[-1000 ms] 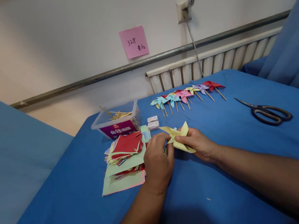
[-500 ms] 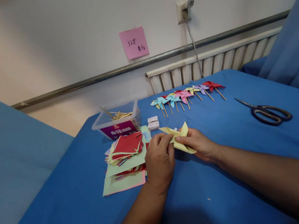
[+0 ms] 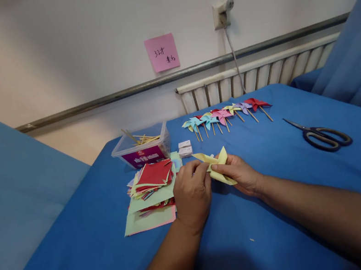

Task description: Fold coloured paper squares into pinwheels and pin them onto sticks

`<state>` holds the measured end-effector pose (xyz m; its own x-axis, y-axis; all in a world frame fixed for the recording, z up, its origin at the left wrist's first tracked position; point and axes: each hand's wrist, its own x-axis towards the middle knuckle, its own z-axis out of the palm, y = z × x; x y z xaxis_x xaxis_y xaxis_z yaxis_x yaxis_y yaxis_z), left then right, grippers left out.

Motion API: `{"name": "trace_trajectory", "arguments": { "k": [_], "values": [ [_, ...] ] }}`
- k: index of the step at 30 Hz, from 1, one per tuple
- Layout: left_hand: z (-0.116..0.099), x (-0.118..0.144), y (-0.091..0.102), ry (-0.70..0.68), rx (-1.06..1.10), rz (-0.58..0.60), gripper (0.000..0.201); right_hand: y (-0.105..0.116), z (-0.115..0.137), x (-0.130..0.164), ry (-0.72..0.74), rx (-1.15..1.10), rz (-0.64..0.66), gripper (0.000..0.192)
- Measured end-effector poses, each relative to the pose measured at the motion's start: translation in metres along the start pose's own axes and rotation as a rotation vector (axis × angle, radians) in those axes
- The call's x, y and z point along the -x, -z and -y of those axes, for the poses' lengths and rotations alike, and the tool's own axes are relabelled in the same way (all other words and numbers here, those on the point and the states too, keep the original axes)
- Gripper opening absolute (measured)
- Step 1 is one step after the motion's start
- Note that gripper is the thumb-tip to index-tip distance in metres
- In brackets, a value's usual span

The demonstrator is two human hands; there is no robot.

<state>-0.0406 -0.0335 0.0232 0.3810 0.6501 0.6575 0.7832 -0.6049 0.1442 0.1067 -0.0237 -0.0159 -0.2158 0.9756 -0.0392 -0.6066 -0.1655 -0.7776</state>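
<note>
Yellow folded paper (image 3: pixel 216 166), shaped like a pinwheel head with pointed flaps, sits just above the blue tabletop (image 3: pixel 278 173) near its middle, pinched between both hands. The left hand (image 3: pixel 191 196) is curled, with thumb and forefinger closed on the paper's left flaps; its back faces the camera and hides the fingertips and that part of the paper. The right hand (image 3: pixel 239 173) grips the right side, thumb on top, fingers tucked under the paper and out of sight. How the centre of the paper is folded cannot be made out, since the two thumbs meet over it.

Just left of the left hand lies a loose pile of coloured paper squares (image 3: pixel 150 189), red on top, green and pink sheets below. Behind the pile stands a clear plastic box (image 3: pixel 143 148) with a purple label, holding thin wooden sticks; the label's print is too small to read. Two small white blocks (image 3: pixel 184 148) lie beside the box. Farther back, a row of finished pinwheels (image 3: pixel 224 113) on sticks lies across the tabletop, overlapping so that their count is unclear. Black-handled scissors (image 3: pixel 322 135) rest well apart to the right. A pink note (image 3: pixel 162 52) is stuck on the wall; its handwriting is not legible. Both forearms run out of the lower edge.
</note>
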Motion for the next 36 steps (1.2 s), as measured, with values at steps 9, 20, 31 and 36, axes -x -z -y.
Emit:
{"name": "trace_trajectory", "arguments": {
  "k": [9, 20, 31, 36],
  "values": [
    [0.0001, -0.0004, 0.0006, 0.022, 0.068, 0.028, 0.016, -0.0024, 0.0020, 0.0011, 0.014, -0.024, 0.009, 0.034],
    [0.0034, 0.0019, -0.0026, 0.113, 0.305, 0.009, 0.018, -0.0007, 0.0034, 0.0011, -0.005, -0.033, 0.004, 0.035],
    [0.0039, 0.0036, -0.0051, 0.286, 0.441, 0.012, 0.008, 0.0001, 0.0044, 0.0005, -0.009, -0.055, -0.030, 0.031],
    [0.0022, 0.0044, -0.0069, 0.455, 0.497, 0.003, 0.022, 0.0002, 0.0047, 0.0000, -0.003, -0.060, -0.022, 0.031]
  ]
}}
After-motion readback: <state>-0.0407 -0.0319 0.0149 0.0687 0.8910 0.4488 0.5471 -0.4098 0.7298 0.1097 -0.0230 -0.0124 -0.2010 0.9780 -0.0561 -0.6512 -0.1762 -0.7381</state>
